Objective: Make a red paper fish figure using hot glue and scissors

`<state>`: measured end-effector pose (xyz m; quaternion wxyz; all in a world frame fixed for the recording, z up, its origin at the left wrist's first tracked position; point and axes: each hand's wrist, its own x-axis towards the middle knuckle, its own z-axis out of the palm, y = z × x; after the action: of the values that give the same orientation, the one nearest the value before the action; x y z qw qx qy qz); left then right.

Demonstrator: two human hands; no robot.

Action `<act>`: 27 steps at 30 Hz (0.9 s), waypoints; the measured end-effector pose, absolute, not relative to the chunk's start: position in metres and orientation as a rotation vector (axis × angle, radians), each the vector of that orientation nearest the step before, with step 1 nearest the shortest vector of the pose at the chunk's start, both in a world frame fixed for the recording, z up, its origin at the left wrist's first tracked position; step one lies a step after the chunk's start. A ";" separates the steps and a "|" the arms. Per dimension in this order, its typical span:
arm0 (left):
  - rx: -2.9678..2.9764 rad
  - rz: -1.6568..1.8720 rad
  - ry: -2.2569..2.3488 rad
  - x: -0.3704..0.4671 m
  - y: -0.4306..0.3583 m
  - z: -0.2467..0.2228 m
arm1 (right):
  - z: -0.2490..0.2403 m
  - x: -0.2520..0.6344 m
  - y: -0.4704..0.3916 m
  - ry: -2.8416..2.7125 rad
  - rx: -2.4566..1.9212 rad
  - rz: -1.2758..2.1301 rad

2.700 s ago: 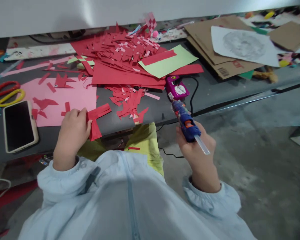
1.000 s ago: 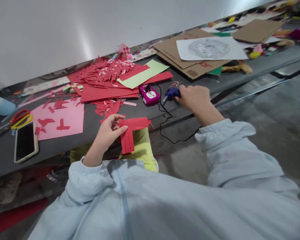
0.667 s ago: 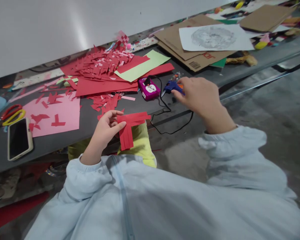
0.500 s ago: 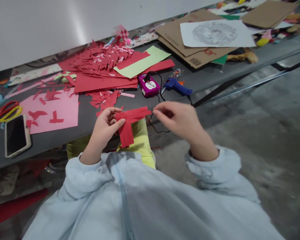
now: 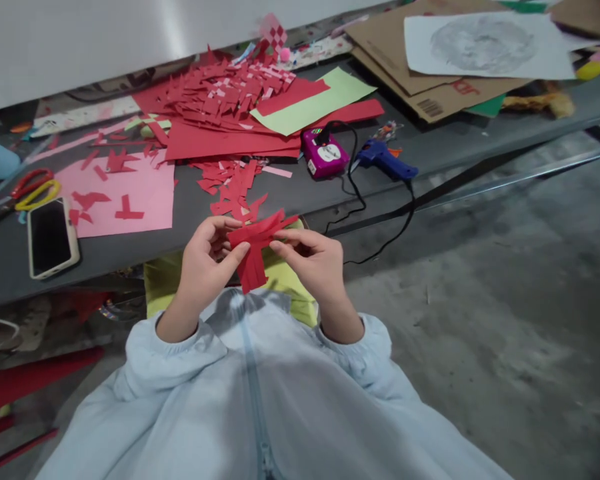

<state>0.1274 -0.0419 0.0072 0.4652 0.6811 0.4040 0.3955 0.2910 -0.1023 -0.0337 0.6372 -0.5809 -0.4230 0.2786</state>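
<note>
A folded red paper piece [image 5: 253, 263], roughly T-shaped with several strips, is held up in front of my body, near the table's front edge. My left hand [image 5: 207, 257] pinches its left end between thumb and fingers. On the other side my right hand [image 5: 313, 260] has thumb and forefinger closed on the strips at its right. Red paper scraps [image 5: 235, 187] lie on the table just beyond the hands. Farther back is a heap of cut red and pink woven paper [image 5: 220, 93].
A purple power box [image 5: 325, 155] and a blue glue gun [image 5: 387, 159] with trailing cords sit right of centre. At left are a phone [image 5: 53, 238], scissors [image 5: 37, 190] and a pink sheet [image 5: 153, 213]. Cardboard [image 5: 380, 67] lies at the back right.
My right hand has moved left and closed on the red paper's strips, which now stand more spread and tilted. The view has shifted, so the table items appear farther right and higher.
</note>
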 end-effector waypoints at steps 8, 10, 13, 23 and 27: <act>1.711 1.013 1.128 0.098 -0.062 -0.006 | -0.033 0.277 -0.103 -1.013 -1.277 0.771; 1.676 1.007 1.165 0.090 -0.064 -0.009 | -0.034 0.276 -0.104 -0.961 -1.279 0.812; 1.587 0.985 1.209 0.081 -0.065 -0.012 | -0.036 0.279 -0.103 -0.865 -1.279 0.804; 1.175 1.030 1.156 0.060 -0.064 -0.020 | -0.035 0.316 -0.098 -0.609 -1.330 0.512; 1.131 1.040 1.118 0.060 -0.064 -0.020 | -0.047 0.301 -0.101 -0.663 -1.402 0.816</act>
<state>0.0598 -0.0637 -0.0204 0.5816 0.4842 0.4787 0.4451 0.3007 -0.1013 -0.0465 0.6401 -0.6147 -0.2905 0.3578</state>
